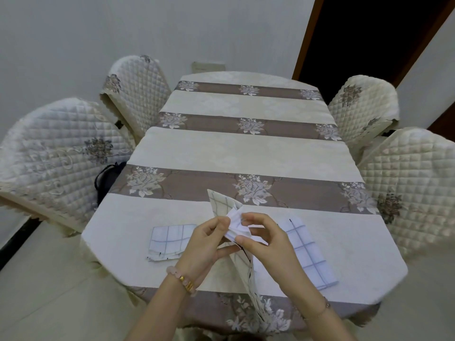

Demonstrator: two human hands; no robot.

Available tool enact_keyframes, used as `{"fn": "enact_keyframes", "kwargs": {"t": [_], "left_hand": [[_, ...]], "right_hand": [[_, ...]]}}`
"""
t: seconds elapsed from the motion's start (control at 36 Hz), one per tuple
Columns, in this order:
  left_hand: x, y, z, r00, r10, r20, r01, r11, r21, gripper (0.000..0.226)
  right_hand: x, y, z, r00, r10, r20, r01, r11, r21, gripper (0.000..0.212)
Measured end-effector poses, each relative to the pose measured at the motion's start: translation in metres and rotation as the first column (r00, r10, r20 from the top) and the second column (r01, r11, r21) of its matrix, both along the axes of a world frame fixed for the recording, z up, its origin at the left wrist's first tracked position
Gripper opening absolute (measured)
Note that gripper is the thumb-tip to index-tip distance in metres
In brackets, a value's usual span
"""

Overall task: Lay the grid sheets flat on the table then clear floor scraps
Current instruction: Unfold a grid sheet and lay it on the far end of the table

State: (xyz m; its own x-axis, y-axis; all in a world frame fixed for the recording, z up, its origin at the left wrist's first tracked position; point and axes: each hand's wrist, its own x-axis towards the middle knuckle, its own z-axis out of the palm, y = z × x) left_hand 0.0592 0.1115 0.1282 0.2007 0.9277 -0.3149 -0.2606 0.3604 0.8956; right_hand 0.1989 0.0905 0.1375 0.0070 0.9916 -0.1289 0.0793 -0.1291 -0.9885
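Observation:
A folded white sheet with a dark grid is held up above the near part of the table. My left hand pinches its left edge and my right hand pinches its right side; a long strip of it hangs down toward the table's front edge. One small grid sheet lies flat on the table to the left of my hands. Another grid sheet lies flat to the right, partly hidden by my right hand.
The table wears a cream cloth with brown floral bands. Two quilted chairs stand on the left and two more quilted chairs on the right. A dark bag sits on the near left chair. A dark doorway opens at the back right.

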Motion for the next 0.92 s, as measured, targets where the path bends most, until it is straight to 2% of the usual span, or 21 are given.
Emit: {"fn": "enact_keyframes", "kwargs": {"t": [0.28,0.42,0.53,0.64,0.75,0.92], "left_hand": [[0.003,-0.002,-0.003,0.994,-0.111,-0.014,0.112,0.993,0.040,0.033],[0.005,-0.001,-0.005,0.991,-0.116,-0.061,0.117,0.993,0.024,0.022],[-0.002,0.003,-0.007,0.996,-0.022,-0.091,0.024,1.000,0.016,0.016],[-0.028,0.011,-0.007,0.991,0.127,-0.050,-0.126,0.992,0.008,0.018],[-0.065,0.022,-0.013,0.965,0.247,-0.084,-0.247,0.969,0.012,0.028],[-0.102,0.042,-0.027,0.931,0.288,-0.225,-0.294,0.956,0.006,0.027]], "right_hand": [[0.006,0.001,-0.008,0.998,-0.062,-0.019,0.061,0.997,-0.044,0.024],[0.012,0.004,-0.013,0.985,-0.164,-0.058,0.162,0.986,-0.034,0.001],[0.025,0.008,-0.019,0.962,-0.247,-0.112,0.238,0.967,-0.092,0.015],[0.047,0.011,-0.020,0.931,-0.334,-0.150,0.311,0.937,-0.156,0.011],[0.073,0.018,-0.022,0.919,-0.382,-0.101,0.361,0.916,-0.178,0.010],[0.104,0.034,-0.042,0.905,-0.425,0.029,0.418,0.873,-0.250,0.010]]}}
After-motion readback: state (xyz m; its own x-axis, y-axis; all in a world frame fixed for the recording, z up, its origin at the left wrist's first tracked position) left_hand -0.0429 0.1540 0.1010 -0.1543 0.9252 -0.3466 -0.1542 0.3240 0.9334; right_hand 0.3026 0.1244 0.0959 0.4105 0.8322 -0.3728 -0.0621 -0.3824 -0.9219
